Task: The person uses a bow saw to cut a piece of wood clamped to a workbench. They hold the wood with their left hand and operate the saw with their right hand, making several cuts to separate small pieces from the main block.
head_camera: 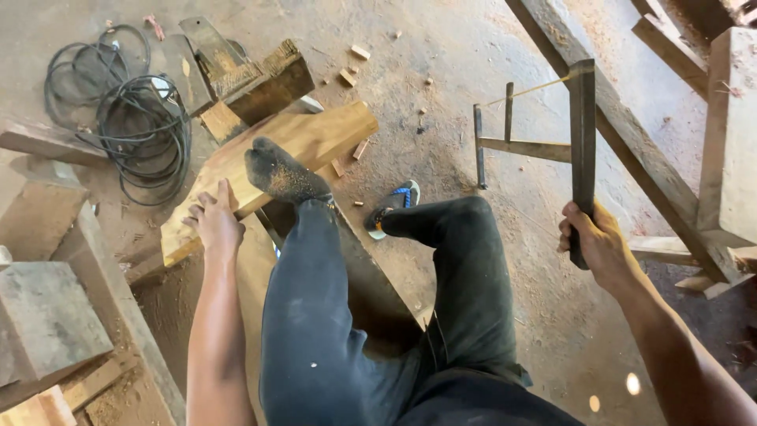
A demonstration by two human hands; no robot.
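Note:
A pale wooden plank (315, 136) lies slanted across dark blocks on the workshop floor. My left hand (213, 217) rests flat on its near end, fingers spread. My socked left foot (282, 173) presses down on the plank just right of that hand. My right hand (595, 241) is closed around the upright wooden arm of a frame saw (582, 142), held up off the floor to the right, away from the plank. The saw's cross bar and thin blade arm reach left, with a tension cord along the top.
A coil of black cable (130, 118) lies at the upper left. Dark timber blocks (260, 79) sit behind the plank; more blocks (43, 315) are stacked at the left. Long beams (631, 150) run at the right. A blue sandal (394, 205) and small offcuts (347, 77) lie on the sawdusty floor.

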